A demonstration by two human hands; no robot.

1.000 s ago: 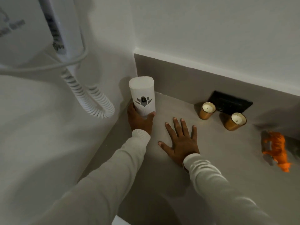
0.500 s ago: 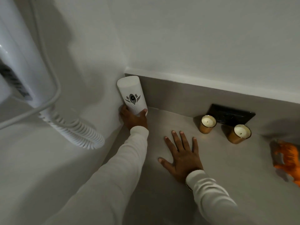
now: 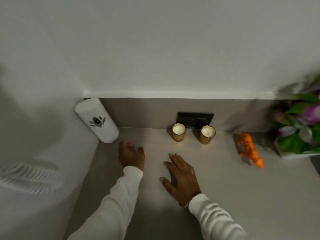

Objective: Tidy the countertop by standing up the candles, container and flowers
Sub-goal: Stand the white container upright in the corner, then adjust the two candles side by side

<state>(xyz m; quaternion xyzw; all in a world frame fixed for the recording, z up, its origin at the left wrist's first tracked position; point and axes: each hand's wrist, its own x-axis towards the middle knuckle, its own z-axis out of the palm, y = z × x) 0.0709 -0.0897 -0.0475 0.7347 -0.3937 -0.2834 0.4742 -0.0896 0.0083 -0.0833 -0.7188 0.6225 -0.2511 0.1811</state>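
Head view looks down on a grey table (image 3: 216, 179) set into a corner of white walls. At the back left corner stands the white container (image 3: 97, 120), upright on its base, with a dark emblem on its front; it rests close against the left wall and the grey backsplash. Just in front of it, not touching, is the left hand (image 3: 132, 154), fingers loosely curled and apart, holding nothing. To its right the right hand (image 3: 181, 175) lies palm down on the table, fingers stretched forward and slightly spread, also holding nothing. Both arms wear pale long sleeves, and a bracelet (image 3: 187, 203) shows at the right wrist.

Further back, 2 candles (image 3: 178, 132) in amber glass jars stand upright side by side near the backsplash, a gap between them, wicks unlit. Behind them a black plate (image 3: 195, 120) sits on the backsplash. To the right an orange toy figure (image 3: 248, 149) lies on its side on the table. At the far right edge the flowers (image 3: 301, 125), purple blooms with green leaves, sit in a white pot, blurred; whether the pot stands straight cannot be told. At the far left a blurred white coiled cord (image 3: 29, 177) shows.
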